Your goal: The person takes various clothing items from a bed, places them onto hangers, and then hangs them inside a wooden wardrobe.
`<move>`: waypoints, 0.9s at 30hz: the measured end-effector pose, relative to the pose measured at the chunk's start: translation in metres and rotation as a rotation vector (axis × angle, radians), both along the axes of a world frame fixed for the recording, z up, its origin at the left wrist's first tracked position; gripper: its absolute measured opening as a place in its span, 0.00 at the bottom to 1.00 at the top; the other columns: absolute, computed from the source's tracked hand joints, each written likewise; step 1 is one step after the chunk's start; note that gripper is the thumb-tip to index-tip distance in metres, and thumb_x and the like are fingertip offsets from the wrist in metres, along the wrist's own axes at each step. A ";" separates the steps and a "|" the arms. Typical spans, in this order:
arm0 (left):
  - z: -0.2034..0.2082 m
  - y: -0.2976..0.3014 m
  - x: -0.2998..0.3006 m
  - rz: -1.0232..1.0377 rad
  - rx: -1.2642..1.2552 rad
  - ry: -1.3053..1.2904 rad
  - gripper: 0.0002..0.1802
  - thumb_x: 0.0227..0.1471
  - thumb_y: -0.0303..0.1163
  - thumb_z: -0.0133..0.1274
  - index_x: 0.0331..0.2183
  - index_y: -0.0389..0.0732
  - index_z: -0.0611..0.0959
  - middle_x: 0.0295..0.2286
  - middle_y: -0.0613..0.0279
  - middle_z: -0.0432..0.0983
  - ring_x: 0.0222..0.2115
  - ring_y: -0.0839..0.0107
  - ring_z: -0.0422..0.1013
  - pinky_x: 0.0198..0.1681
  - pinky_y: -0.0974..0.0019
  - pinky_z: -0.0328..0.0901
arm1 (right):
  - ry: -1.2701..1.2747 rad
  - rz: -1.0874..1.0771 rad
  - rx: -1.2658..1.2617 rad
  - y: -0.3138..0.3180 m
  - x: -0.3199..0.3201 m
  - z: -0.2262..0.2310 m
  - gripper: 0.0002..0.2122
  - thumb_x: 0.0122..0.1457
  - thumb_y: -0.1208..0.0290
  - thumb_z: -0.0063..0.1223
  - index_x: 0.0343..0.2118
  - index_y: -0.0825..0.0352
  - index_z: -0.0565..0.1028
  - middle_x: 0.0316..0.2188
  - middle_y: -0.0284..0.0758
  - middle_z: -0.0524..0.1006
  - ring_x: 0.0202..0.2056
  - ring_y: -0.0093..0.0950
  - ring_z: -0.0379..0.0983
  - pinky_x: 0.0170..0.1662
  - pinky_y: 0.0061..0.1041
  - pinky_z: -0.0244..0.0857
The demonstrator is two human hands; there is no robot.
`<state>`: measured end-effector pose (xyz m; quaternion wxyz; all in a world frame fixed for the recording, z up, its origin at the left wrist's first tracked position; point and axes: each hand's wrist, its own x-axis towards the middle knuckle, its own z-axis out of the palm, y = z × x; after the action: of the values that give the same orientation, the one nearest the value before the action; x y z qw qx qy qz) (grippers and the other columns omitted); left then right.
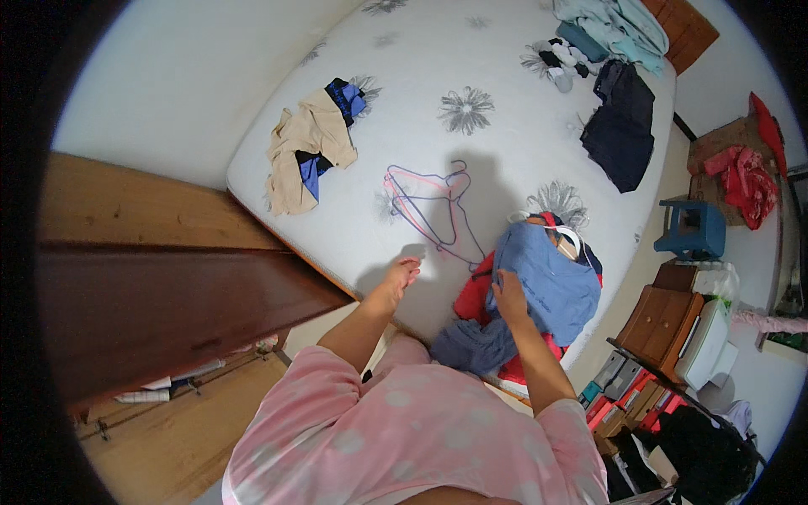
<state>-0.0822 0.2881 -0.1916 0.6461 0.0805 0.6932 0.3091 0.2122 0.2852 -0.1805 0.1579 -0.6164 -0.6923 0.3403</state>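
My left hand [402, 274] hovers over the near edge of the bed, its fingers loosely stretched and nothing in them. At the left edge of a blue shirt [547, 273], my right hand [509, 296] touches the cloth with its fingers extended. The shirt lies on a pile of clothes, and a white hanger [566, 232] shows at its neck. Red clothing [475, 292] sticks out beneath it, and a crumpled grey-blue garment [475, 345] lies at the bed's near edge. Several pink and purple hangers [429, 202] lie overlapping on the mattress ahead of my hands.
Beige and blue clothing [307, 147] is on the left of the mattress [412, 76]. Dark trousers [623, 126], socks [566, 63] and a pale blue garment [614, 29] lie far right. Beyond the bed stand a blue stool [692, 230] and a wooden cabinet [656, 328]. A brown wooden panel [185, 311] is left.
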 end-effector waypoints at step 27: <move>-0.039 0.053 -0.126 0.126 0.010 -0.204 0.15 0.51 0.35 0.47 0.42 0.48 0.69 0.36 0.68 0.70 0.36 0.73 0.66 0.40 0.69 0.60 | 0.189 -0.427 -0.296 0.070 -0.090 -0.055 0.05 0.59 0.71 0.39 0.32 0.67 0.65 0.14 0.36 0.69 0.15 0.27 0.68 0.18 0.26 0.62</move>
<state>-0.2077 0.3408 -0.2301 0.6920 0.0082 0.6261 0.3593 0.1225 0.3552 -0.2357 0.1982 -0.7303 -0.4718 0.4526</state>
